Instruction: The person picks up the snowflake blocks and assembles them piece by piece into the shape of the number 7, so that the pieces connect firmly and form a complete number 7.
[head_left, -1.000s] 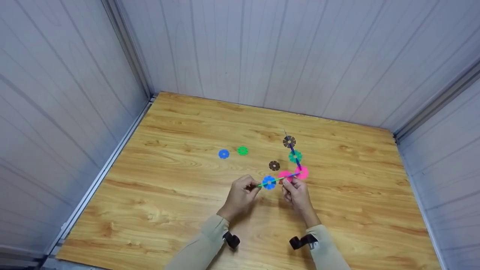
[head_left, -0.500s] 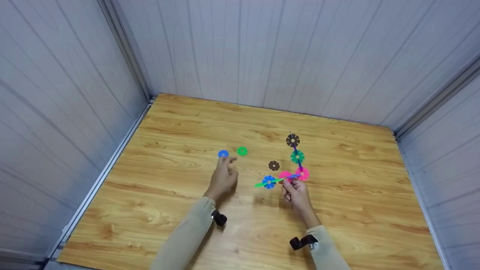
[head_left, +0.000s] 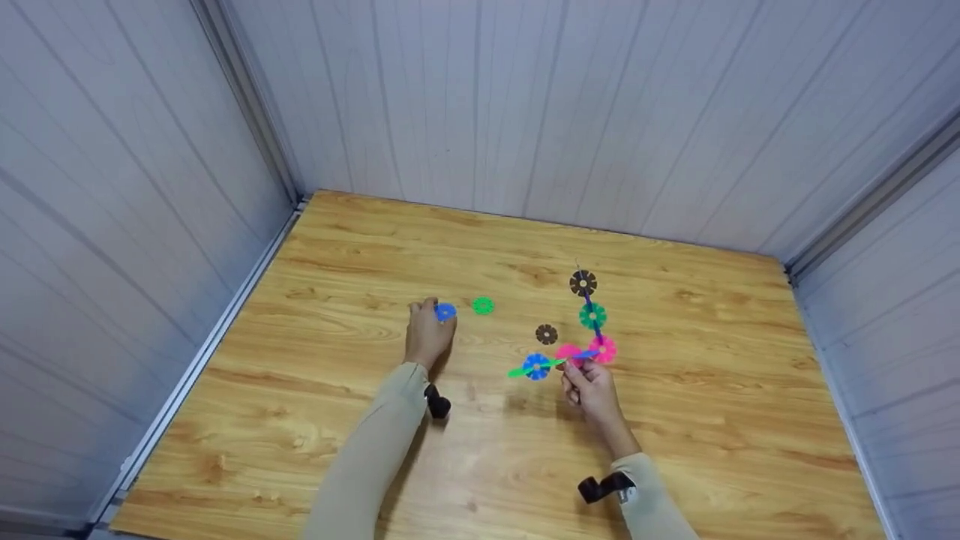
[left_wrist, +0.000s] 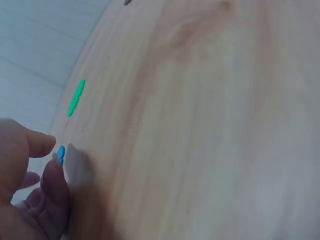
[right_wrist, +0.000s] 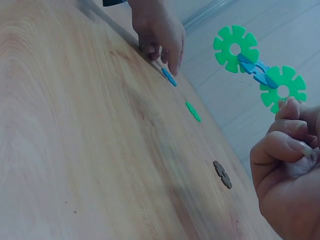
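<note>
My left hand (head_left: 429,335) reaches over a loose blue notched snowflake disc (head_left: 445,311) lying on the table. In the left wrist view its thumb and a finger stand on either side of that disc's edge, with a gap between them. My right hand (head_left: 596,394) pinches a chain of interlocked snowflake discs (head_left: 592,316) in brown, teal, pink, blue and green. The right wrist view shows the fingers on a green disc (right_wrist: 283,90) at this chain's near part, joined through a blue disc to another green one. Some of the chain is hidden by the fingers.
A loose green disc (head_left: 483,305) lies right of the blue one. Between it and the chain lies a loose brown disc (head_left: 547,334). The wood-grain table (head_left: 300,420) is bordered by pale panel walls (head_left: 480,105) at the back and sides.
My left hand has let go of the chain's green end and moved left and away to the loose blue disc. My right hand stays in place, holding the chain.
</note>
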